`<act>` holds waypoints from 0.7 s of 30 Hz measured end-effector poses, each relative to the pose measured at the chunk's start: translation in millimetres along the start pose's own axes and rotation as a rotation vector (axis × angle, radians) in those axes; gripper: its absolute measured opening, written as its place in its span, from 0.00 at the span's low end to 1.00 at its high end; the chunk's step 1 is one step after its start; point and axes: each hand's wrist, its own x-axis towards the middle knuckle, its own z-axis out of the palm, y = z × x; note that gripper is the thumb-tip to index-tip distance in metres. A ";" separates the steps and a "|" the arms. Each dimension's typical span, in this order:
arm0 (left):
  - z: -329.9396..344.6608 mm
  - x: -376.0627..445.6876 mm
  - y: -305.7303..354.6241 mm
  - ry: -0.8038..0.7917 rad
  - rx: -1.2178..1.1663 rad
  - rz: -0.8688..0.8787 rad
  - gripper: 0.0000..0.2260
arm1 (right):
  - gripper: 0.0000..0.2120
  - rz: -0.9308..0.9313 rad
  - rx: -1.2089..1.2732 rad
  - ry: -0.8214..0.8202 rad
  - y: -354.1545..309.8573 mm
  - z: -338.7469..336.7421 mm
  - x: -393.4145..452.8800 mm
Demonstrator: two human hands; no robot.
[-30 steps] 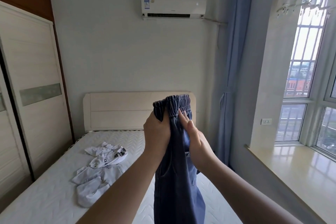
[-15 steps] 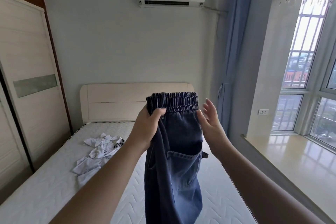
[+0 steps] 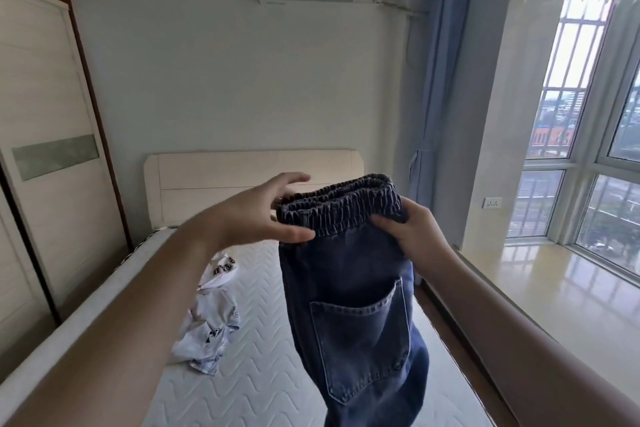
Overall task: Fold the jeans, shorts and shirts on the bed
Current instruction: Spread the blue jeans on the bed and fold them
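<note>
Dark blue jeans (image 3: 356, 315) with an elastic waistband hang in the air over the bed (image 3: 263, 374), back pocket facing me. My right hand (image 3: 412, 232) grips the right end of the waistband. My left hand (image 3: 263, 215) is at the left end, thumb under the band and fingers spread apart above it, not closed. White printed shirts (image 3: 211, 319) lie crumpled on the mattress, left of the jeans. The jeans' legs run out of the bottom of the view.
A cream headboard (image 3: 214, 184) stands against the far wall. A wardrobe (image 3: 41, 163) lines the left side. A blue curtain (image 3: 429, 114), a glossy window sill (image 3: 571, 291) and a barred window are on the right, with a narrow floor gap beside the bed.
The right hand, open half a second ago, has closed on the waistband's right end. The left hand has loosened its grip and its fingers have spread. The waistband is stretched wider.
</note>
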 end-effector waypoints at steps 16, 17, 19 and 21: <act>91.4 78.4 22.4 0.019 0.267 -0.011 0.12 | 0.10 0.051 0.010 -0.171 36.0 -34.8 -22.1; 96.2 82.6 21.5 0.025 0.249 -0.022 0.12 | 0.11 0.096 0.051 -0.202 49.3 -44.3 -25.9; 103.8 90.6 21.5 0.042 0.229 -0.046 0.13 | 0.17 0.225 0.095 -0.233 81.9 -62.9 -37.6; 110.0 99.3 23.6 0.055 0.237 -0.058 0.12 | 0.27 0.358 -0.037 -0.186 118.6 -79.9 -54.1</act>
